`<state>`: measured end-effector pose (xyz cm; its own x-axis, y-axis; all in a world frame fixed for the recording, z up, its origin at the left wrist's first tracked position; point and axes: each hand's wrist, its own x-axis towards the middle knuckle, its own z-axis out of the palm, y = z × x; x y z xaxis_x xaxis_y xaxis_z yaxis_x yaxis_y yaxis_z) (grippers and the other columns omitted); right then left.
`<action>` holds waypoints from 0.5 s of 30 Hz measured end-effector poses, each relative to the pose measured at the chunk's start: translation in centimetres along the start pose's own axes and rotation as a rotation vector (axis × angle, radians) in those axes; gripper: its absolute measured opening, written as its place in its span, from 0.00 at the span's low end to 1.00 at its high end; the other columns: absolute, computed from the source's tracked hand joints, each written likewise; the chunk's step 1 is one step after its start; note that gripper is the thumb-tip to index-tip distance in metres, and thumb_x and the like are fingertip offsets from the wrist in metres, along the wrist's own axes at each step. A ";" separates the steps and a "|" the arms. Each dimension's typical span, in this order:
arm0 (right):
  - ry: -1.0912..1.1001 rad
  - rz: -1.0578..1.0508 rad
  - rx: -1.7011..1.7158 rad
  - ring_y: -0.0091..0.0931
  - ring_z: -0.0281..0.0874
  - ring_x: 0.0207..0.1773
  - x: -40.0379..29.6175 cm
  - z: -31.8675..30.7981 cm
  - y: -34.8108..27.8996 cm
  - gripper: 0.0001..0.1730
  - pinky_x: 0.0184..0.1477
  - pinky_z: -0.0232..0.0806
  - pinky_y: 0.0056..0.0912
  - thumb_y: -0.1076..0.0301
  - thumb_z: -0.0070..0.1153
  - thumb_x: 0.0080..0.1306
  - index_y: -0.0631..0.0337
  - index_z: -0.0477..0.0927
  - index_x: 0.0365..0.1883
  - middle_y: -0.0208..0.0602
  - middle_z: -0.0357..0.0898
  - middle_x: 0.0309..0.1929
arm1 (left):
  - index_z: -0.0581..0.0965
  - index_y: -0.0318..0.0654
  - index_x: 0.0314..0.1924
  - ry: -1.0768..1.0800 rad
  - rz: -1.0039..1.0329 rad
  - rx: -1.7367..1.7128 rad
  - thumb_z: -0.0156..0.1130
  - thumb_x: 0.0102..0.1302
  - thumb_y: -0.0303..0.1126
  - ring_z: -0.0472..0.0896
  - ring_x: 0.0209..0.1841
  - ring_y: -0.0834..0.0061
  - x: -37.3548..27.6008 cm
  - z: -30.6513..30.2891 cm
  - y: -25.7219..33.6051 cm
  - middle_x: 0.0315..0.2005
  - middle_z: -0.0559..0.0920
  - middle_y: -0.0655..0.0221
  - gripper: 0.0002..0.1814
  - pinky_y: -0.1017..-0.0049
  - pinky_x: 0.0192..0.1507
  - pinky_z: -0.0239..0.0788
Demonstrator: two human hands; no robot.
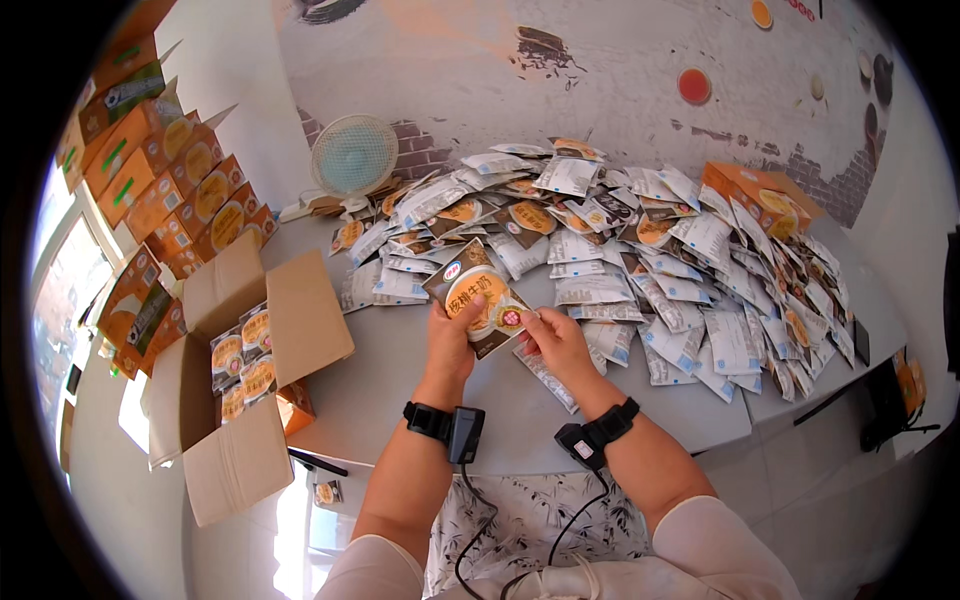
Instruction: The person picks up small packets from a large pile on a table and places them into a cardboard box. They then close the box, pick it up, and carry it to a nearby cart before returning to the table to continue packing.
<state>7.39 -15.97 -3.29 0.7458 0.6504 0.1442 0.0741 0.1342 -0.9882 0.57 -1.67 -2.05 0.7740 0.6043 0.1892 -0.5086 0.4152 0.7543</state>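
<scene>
A dark brown packet with an orange bowl picture (480, 289) is held above the table, its printed front up and tilted. My left hand (451, 341) grips its lower left edge, thumb on the front. With thumb and fingers, my right hand (555, 337) holds the lower right corner. Behind and to the right lies a large heap of similar packets (592, 285), many with white backs up. One white-backed packet (551, 375) lies partly under my right hand. At the left stands an open cardboard carton (311, 315) with several packets (255, 375) inside, fronts showing.
Orange printed boxes (202, 187) are stacked at the far left. A small fan (354, 157) stands behind the heap, and an orange box (757, 199) at its back right. A dark flat device (862, 343) lies near the right table edge. One packet (328, 493) is on the floor.
</scene>
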 end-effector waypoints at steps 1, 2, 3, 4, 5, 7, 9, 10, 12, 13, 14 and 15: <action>0.013 -0.024 -0.047 0.16 0.70 0.22 0.1 -0.3 0.0 0.19 0.24 0.61 0.19 0.55 0.49 0.67 0.64 0.75 0.27 0.29 0.75 0.22 | 0.69 0.33 0.48 0.007 -0.009 0.003 0.62 0.56 0.21 0.80 0.41 0.72 -0.1 0.1 0.0 0.40 0.79 0.63 0.20 0.72 0.43 0.74; 0.019 -0.050 -0.071 0.16 0.69 0.22 0.2 -0.4 0.1 0.19 0.23 0.61 0.19 0.56 0.48 0.67 0.65 0.75 0.27 0.29 0.75 0.21 | 0.69 0.33 0.48 0.013 -0.018 0.005 0.62 0.56 0.21 0.80 0.41 0.72 -0.1 0.4 0.0 0.40 0.79 0.63 0.20 0.72 0.43 0.74; 0.023 -0.076 -0.091 0.16 0.69 0.22 0.3 -0.5 0.2 0.19 0.23 0.60 0.19 0.56 0.48 0.67 0.65 0.75 0.27 0.29 0.74 0.21 | 0.69 0.33 0.48 0.020 -0.025 0.012 0.62 0.56 0.21 0.80 0.41 0.71 -0.2 0.5 0.0 0.40 0.79 0.63 0.19 0.72 0.43 0.74; 0.027 -0.103 -0.110 0.16 0.68 0.21 0.3 -0.5 0.3 0.19 0.23 0.60 0.19 0.56 0.48 0.68 0.65 0.74 0.26 0.29 0.74 0.20 | 0.69 0.33 0.49 0.015 -0.020 0.014 0.62 0.56 0.21 0.80 0.41 0.71 -0.2 0.5 0.0 0.40 0.79 0.63 0.20 0.72 0.43 0.74; 0.030 -0.103 -0.109 0.16 0.68 0.21 0.3 -0.4 0.3 0.19 0.23 0.60 0.19 0.57 0.48 0.67 0.65 0.74 0.26 0.29 0.74 0.20 | 0.69 0.33 0.49 0.010 -0.014 0.017 0.62 0.56 0.21 0.80 0.41 0.71 -0.1 0.5 0.0 0.40 0.79 0.63 0.20 0.72 0.43 0.74; 0.023 -0.104 -0.104 0.16 0.67 0.20 0.3 -0.1 0.1 0.19 0.23 0.60 0.19 0.57 0.48 0.67 0.65 0.74 0.26 0.30 0.74 0.20 | 0.67 0.34 0.51 -0.001 -0.022 0.015 0.62 0.56 0.21 0.80 0.42 0.71 -0.2 0.3 0.2 0.42 0.78 0.62 0.22 0.72 0.44 0.74; 0.043 -0.125 -0.083 0.16 0.67 0.20 0.5 0.1 0.8 0.19 0.23 0.60 0.19 0.57 0.48 0.67 0.65 0.74 0.26 0.30 0.74 0.20 | 0.64 0.35 0.53 -0.013 -0.048 0.004 0.61 0.57 0.21 0.79 0.44 0.70 -0.4 -0.1 0.6 0.44 0.77 0.62 0.24 0.71 0.46 0.74; 0.031 -0.139 -0.074 0.16 0.67 0.20 0.6 0.5 1.0 0.19 0.23 0.60 0.18 0.57 0.48 0.67 0.65 0.75 0.26 0.30 0.74 0.20 | 0.63 0.36 0.54 -0.036 -0.070 -0.014 0.60 0.57 0.21 0.78 0.45 0.70 -0.4 -0.4 0.7 0.45 0.76 0.62 0.26 0.71 0.47 0.73; 0.102 -0.166 -0.068 0.15 0.67 0.20 0.5 0.2 1.0 0.18 0.23 0.60 0.17 0.58 0.49 0.67 0.65 0.75 0.27 0.30 0.74 0.20 | 0.60 0.38 0.57 -0.071 -0.099 -0.050 0.60 0.58 0.21 0.77 0.48 0.69 -0.1 -0.7 0.2 0.48 0.74 0.62 0.28 0.70 0.49 0.72; 0.122 -0.129 -0.064 0.14 0.67 0.20 0.4 0.1 0.4 0.17 0.22 0.60 0.16 0.58 0.50 0.67 0.64 0.76 0.28 0.29 0.74 0.20 | 0.58 0.39 0.58 -0.130 -0.117 -0.044 0.60 0.58 0.22 0.75 0.51 0.69 -0.2 -0.9 0.3 0.50 0.73 0.63 0.29 0.68 0.51 0.70; 0.137 -0.135 -0.073 0.14 0.66 0.20 0.6 -0.3 0.7 0.16 0.22 0.60 0.16 0.58 0.50 0.67 0.63 0.76 0.28 0.28 0.73 0.20 | 0.57 0.40 0.58 -0.188 -0.133 -0.037 0.60 0.58 0.23 0.74 0.53 0.69 -0.3 -0.8 0.4 0.52 0.72 0.64 0.30 0.67 0.54 0.69; 0.148 -0.137 -0.080 0.14 0.65 0.19 0.5 -0.4 0.4 0.16 0.22 0.60 0.16 0.58 0.50 0.67 0.63 0.76 0.28 0.28 0.72 0.19 | 0.57 0.40 0.58 -0.198 -0.166 -0.052 0.60 0.58 0.23 0.73 0.53 0.69 -0.4 -0.6 0.4 0.52 0.72 0.64 0.30 0.67 0.54 0.68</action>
<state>8.03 -15.92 -3.64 0.8138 0.5125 0.2742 0.2294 0.1503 -0.9617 -0.21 -1.35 -2.25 0.9045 0.3826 0.1885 -0.3832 0.5349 0.7530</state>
